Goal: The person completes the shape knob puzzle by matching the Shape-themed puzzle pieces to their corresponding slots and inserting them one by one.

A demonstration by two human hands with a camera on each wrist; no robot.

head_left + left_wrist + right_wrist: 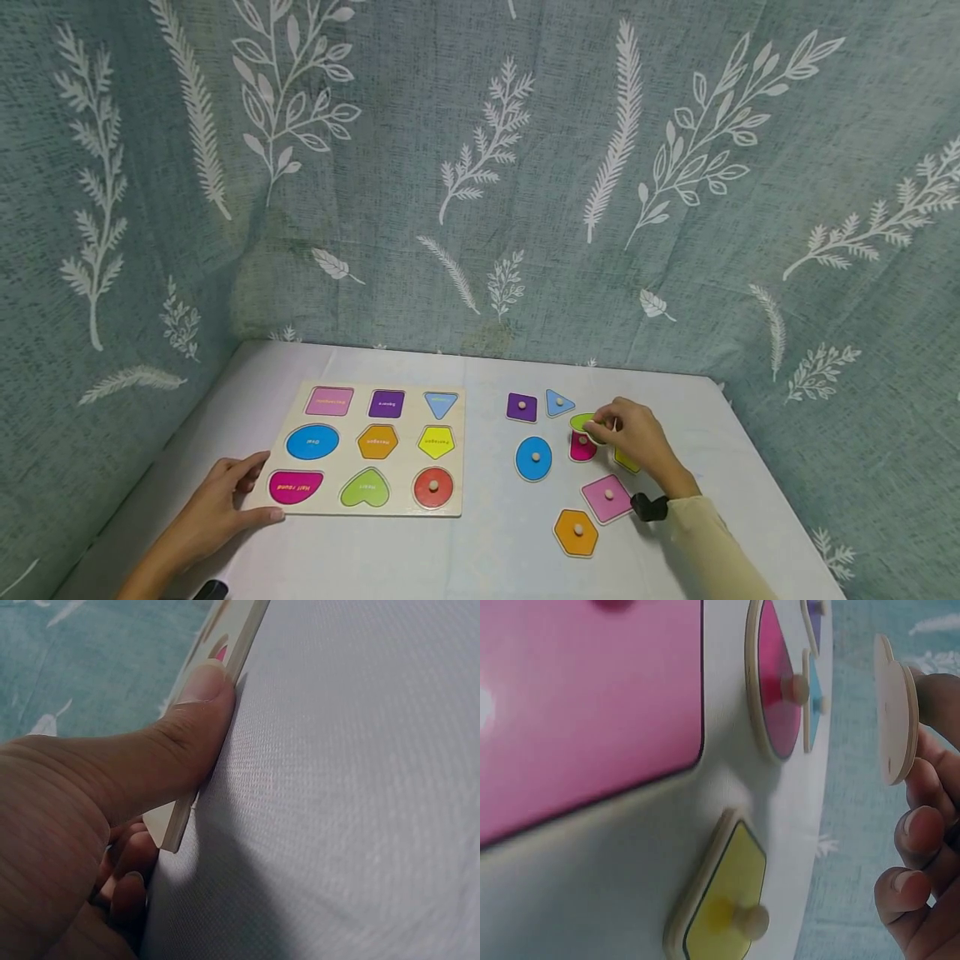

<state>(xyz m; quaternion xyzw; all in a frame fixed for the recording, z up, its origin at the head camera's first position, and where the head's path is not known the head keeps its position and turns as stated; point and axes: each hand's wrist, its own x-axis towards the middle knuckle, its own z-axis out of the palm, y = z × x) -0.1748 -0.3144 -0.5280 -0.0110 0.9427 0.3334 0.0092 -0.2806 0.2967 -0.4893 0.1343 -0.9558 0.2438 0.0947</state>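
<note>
A wooden shape puzzle board (348, 450) lies at the left of the table, with the red circle piece (433, 487) seated in its near right slot. My left hand (213, 508) grips the board's near left corner, thumb along the front edge and fingers by the left side. Over the loose pieces, my right hand (637, 433) pinches the green heart piece (581, 422). The right wrist view shows that piece's bare wooden underside, raised off the table. Below it lies the magenta half-round piece (582, 450), partly covered. The yellow pentagon piece (724, 900) is mostly behind my hand in the head view.
Around the right hand lie a purple square (521, 407), a light blue triangle (558, 403), a blue oval (533, 459), a pink rectangle (606, 498) and an orange hexagon (576, 534), each with a knob. A leaf-patterned cloth (480, 208) hangs behind the white table.
</note>
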